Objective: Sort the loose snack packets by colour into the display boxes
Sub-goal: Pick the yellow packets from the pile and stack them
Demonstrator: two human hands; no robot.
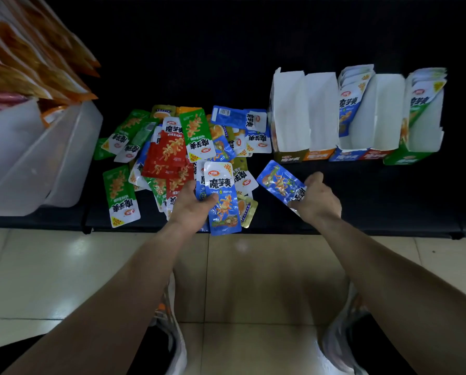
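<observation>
Blue foil, item one: upright blue packet (pixel 223 204), printed face toward us, clasped by the left grip (pixel 191 205) with the thumb laid across its left edge. We see more blue edges tucked behind it.

Item two: slanted blue packet (pixel 279 181), pinched at its lower corner by the right grip (pixel 318 198), fingers curled round it. The rest juts up and leftward from that grip.

Item three: loose pile (pixel 177 150) of green, red, blue, olive and orange packets, overlapping on the black tabletop (pixel 226 63), just beyond the left grip and spreading to its left.

Item four: display boxes (pixel 375 109), five in a row, standing beyond the right grip and running off to its right. We list them by front colour: olive box (pixel 291 158), orange box (pixel 318 155), blue box (pixel 345 156), red box (pixel 378 154), green box (pixel 405 156). Blue stock (pixel 352 104) stands on end in the blue box and green stock (pixel 422 101) on end in the green box.

Item five: white plastic bin (pixel 37 158), far left of the left grip, holding orange packs (pixel 23 55).

Below both grips: pale tiled floor (pixel 64 266), shoes (pixel 172 334).
</observation>
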